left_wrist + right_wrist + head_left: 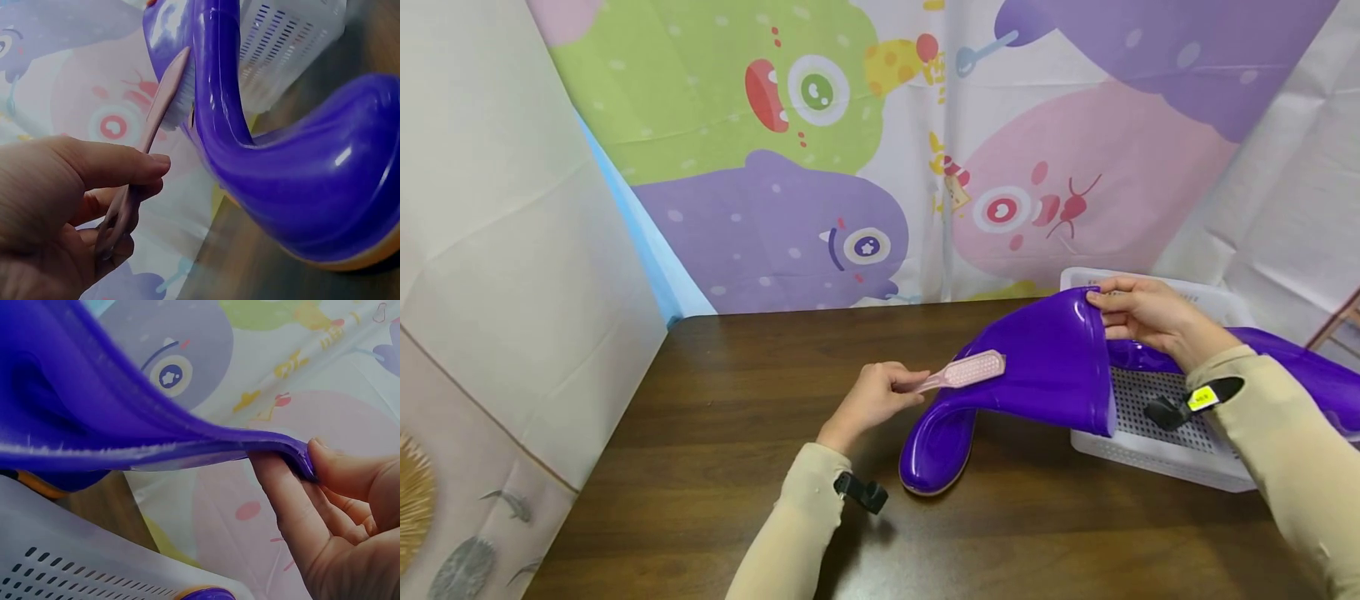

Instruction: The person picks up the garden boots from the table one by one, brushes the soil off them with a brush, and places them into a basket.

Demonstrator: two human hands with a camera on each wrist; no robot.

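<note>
A shiny purple rain boot point(1037, 358) leans tilted over the table, toe toward the near side and its opening to the right. My right hand point(1150, 321) pinches the boot's top rim between thumb and fingers, as the right wrist view point(331, 506) shows too. In my left hand point(872, 396) is the handle of a pink brush point(973, 369). Its pale bristles point(181, 103) face the boot shaft and lie right at its surface in the left wrist view. Part of the bristles is hidden behind the brush back in the head view.
A white perforated plastic basket point(1165, 467) stands to the right, with a second purple boot point(1292, 358) lying across it. The brown wooden table point(715, 467) meets a cartoon-print curtain point(760, 225) at the back. Black straps with small cameras sit on both wrists.
</note>
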